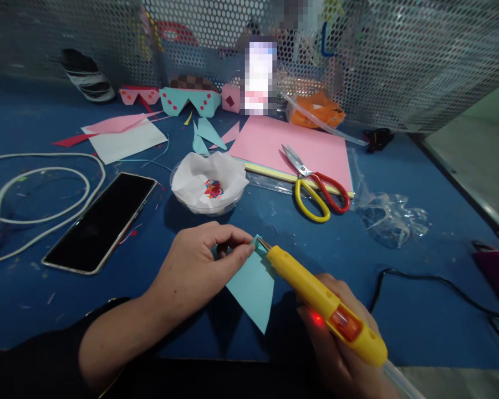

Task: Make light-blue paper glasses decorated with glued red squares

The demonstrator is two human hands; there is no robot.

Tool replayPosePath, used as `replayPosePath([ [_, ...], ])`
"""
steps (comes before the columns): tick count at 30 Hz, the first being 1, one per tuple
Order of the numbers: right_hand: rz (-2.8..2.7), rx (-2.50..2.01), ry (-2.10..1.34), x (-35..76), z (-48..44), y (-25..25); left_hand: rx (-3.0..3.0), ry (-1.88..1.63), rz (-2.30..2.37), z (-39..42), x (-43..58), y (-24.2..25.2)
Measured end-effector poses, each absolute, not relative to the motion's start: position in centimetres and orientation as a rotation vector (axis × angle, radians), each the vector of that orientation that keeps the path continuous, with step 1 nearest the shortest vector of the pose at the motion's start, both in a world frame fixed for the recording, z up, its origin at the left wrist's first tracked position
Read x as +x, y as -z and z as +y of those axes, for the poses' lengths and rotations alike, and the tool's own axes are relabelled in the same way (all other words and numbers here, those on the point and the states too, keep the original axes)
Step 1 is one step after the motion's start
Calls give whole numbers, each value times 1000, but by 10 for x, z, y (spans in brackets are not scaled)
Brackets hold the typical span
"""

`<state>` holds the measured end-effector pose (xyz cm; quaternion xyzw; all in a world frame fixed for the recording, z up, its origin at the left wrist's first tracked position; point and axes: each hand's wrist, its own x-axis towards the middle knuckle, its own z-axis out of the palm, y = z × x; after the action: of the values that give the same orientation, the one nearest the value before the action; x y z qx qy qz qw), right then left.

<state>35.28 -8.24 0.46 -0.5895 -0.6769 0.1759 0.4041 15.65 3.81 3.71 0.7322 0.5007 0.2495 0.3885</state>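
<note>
Thumb and fingers of my left hand [208,257] pinch the upper edge of a light-blue piece of paper [255,293] near the front of the blue table. My right hand [341,332] is wrapped round a yellow hot glue gun [316,293], whose red light glows by my fingers. The gun's metal nozzle points at the top corner of the paper, right beside my left fingertips; whether it touches I cannot tell. A clear glue stick sticks out of the back of the gun. Just beyond my left hand stands a clear bowl [210,208] lined with white tissue, with small coloured paper bits inside.
Red-and-yellow-handled scissors [311,183] lie on a stack of pink paper [291,138]. A phone [102,221] and white cable [45,158] lie left. Paper glasses [191,102] and a lit, blurred screen [260,77] stand by the perforated metal panel [407,66]. A black cord [424,277] runs right.
</note>
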Motion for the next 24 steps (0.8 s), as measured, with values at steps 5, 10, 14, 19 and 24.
replayPosePath([
  [5, -1718, -1475, -379, 352, -79, -7, 1871, -630, 1285, 39, 156, -36],
  [10, -1715, -1467, -364, 351, -78, -7, 1867, -625, 1277, 38, 156, -37],
  [14, -1713, -1479, -365, 351, -79, -5, 1873, -621, 1284, 38, 156, -36],
  [19, -1723, -1513, -376, 351, -80, -4, 1876, -624, 1281, 39, 156, -37],
  [24, -1721, -1461, -355, 351, -78, -6, 1864, -604, 1307, 38, 157, -40],
])
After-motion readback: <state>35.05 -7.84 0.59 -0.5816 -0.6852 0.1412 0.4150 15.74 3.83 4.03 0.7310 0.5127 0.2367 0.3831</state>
